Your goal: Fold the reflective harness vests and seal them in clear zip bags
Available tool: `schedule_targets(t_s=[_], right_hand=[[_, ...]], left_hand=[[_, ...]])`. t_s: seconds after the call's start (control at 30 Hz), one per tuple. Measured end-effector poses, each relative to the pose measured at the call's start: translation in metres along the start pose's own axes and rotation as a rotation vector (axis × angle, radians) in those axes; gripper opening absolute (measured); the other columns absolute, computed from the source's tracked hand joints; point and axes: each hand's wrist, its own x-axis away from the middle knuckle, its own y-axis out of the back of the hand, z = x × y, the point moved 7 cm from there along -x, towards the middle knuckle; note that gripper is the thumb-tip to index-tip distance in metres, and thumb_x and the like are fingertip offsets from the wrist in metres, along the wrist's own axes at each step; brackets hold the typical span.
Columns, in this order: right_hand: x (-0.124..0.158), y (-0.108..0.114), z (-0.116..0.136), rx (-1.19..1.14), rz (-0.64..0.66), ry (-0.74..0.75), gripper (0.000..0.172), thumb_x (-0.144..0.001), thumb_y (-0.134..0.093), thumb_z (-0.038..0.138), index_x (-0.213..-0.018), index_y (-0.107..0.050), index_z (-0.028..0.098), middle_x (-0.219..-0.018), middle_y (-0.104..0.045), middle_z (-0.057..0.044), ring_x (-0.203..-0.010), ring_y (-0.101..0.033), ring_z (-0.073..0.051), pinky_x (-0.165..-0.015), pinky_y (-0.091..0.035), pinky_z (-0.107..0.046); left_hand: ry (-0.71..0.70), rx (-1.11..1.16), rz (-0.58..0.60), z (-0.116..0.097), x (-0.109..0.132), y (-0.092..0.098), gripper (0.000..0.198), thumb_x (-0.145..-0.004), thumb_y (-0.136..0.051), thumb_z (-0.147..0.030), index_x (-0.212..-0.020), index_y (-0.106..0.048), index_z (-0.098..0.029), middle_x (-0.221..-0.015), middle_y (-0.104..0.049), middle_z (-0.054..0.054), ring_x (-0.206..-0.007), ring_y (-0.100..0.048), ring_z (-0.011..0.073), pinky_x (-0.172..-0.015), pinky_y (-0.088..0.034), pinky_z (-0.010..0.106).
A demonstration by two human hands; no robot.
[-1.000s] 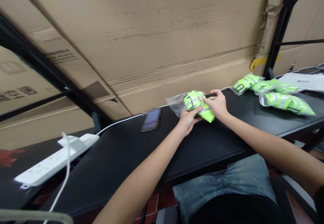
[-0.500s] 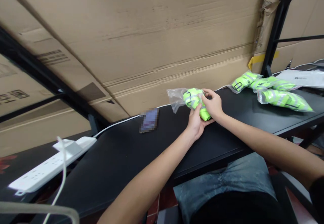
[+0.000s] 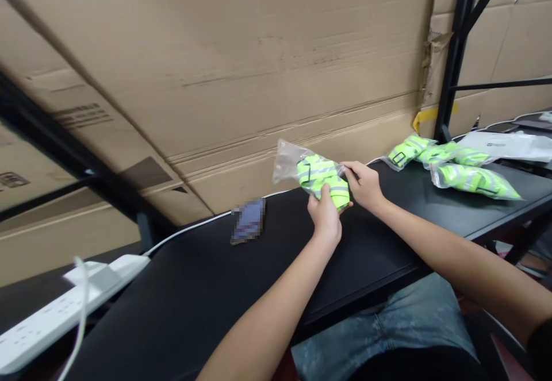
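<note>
A folded neon-green reflective vest (image 3: 319, 174) with silver stripes and a black buckle is held above the black table. My left hand (image 3: 325, 217) is closed around its lower side, thumb on top. A clear plastic bag (image 3: 285, 161) lies over the vest's upper part and sticks out limp to the left. At the vest's right end my right hand (image 3: 365, 184) is closed in a pinch on the bag's edge. How far the vest sits inside the bag cannot be made out.
Several bagged neon-green vests (image 3: 474, 180) lie to the right, with a white plastic packet (image 3: 506, 144) behind them. A blurred-out flat item (image 3: 249, 220) is on the black table (image 3: 207, 295). A white power strip (image 3: 56, 312) sits left; cardboard (image 3: 259, 70) stands behind.
The vest has tilted and been lifted slightly to the left. My right hand has moved from the vest's top to the bag's edge at the right. The camera view has shifted a little.
</note>
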Motion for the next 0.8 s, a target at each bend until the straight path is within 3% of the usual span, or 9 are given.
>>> schedule_targets(t_s=[0.1,0.23,0.43,0.5,0.6,0.7,0.8], right_hand=[[0.004,-0.006,0.008,0.066,0.134,0.109,0.02,-0.097,-0.044,0.025,-0.098,-0.063,0.019,-0.093,-0.069,-0.008,-0.086,-0.065,-0.019,-0.081,-0.05,-0.034],[0.012,-0.024,0.013,0.061,0.335,0.099,0.017,-0.098,-0.038,0.025,-0.092,-0.053,0.02,-0.086,-0.059,-0.006,-0.078,-0.057,-0.018,-0.072,-0.046,-0.031],[0.016,-0.029,0.005,0.099,0.522,-0.019,0.021,-0.1,-0.036,0.034,-0.089,-0.047,0.021,-0.084,-0.057,-0.003,-0.074,-0.053,-0.017,-0.07,-0.043,-0.03],[0.016,-0.026,0.001,0.155,0.547,-0.078,0.022,-0.1,-0.038,0.034,-0.087,-0.049,0.021,-0.08,-0.059,-0.003,-0.071,-0.055,-0.016,-0.068,-0.041,-0.029],[0.017,-0.026,-0.003,0.256,0.555,-0.152,0.019,-0.098,-0.042,0.03,-0.088,-0.053,0.02,-0.076,-0.063,-0.004,-0.067,-0.057,-0.016,-0.065,-0.04,-0.027],[0.018,-0.031,-0.004,0.278,0.549,-0.166,0.018,-0.097,-0.041,0.023,-0.105,-0.056,0.018,-0.082,-0.069,-0.008,-0.07,-0.062,-0.018,-0.065,-0.042,-0.027],[0.019,-0.035,-0.003,0.232,0.535,-0.117,0.028,-0.095,-0.04,0.017,-0.121,-0.051,0.017,-0.093,-0.071,-0.011,-0.077,-0.066,-0.02,-0.07,-0.046,-0.028]], left_hand=[[0.023,0.01,-0.08,-0.008,-0.006,0.006,0.011,-0.085,-0.055,-0.023,-0.09,-0.059,-0.015,-0.068,-0.066,0.003,-0.053,-0.062,0.0143,-0.051,-0.052,0.025],[0.123,0.03,-0.149,-0.012,-0.012,0.016,0.014,-0.084,-0.05,-0.024,-0.088,-0.059,-0.015,-0.064,-0.064,0.003,-0.05,-0.061,0.015,-0.047,-0.05,0.024],[0.341,-0.031,0.052,-0.004,-0.013,0.011,0.026,-0.09,-0.041,-0.025,-0.09,-0.063,-0.012,-0.066,-0.065,0.006,-0.045,-0.059,0.0161,-0.038,-0.042,0.023],[0.38,-0.08,0.1,0.0,-0.011,0.009,0.028,-0.092,-0.04,-0.026,-0.089,-0.063,-0.011,-0.062,-0.063,0.006,-0.042,-0.057,0.0159,-0.035,-0.038,0.023],[0.366,-0.096,0.071,0.002,-0.011,0.01,0.028,-0.095,-0.046,-0.032,-0.088,-0.064,-0.011,-0.059,-0.061,0.004,-0.04,-0.054,0.0138,-0.034,-0.036,0.022],[0.318,-0.061,0.093,0.001,-0.012,0.008,0.029,-0.09,-0.061,-0.041,-0.089,-0.065,-0.012,-0.065,-0.064,0.004,-0.044,-0.056,0.0117,-0.038,-0.041,0.021],[0.281,-0.059,0.156,-0.001,-0.013,0.005,0.024,-0.078,-0.075,-0.033,-0.089,-0.067,-0.013,-0.068,-0.066,0.003,-0.046,-0.057,0.0105,-0.039,-0.041,0.02]])
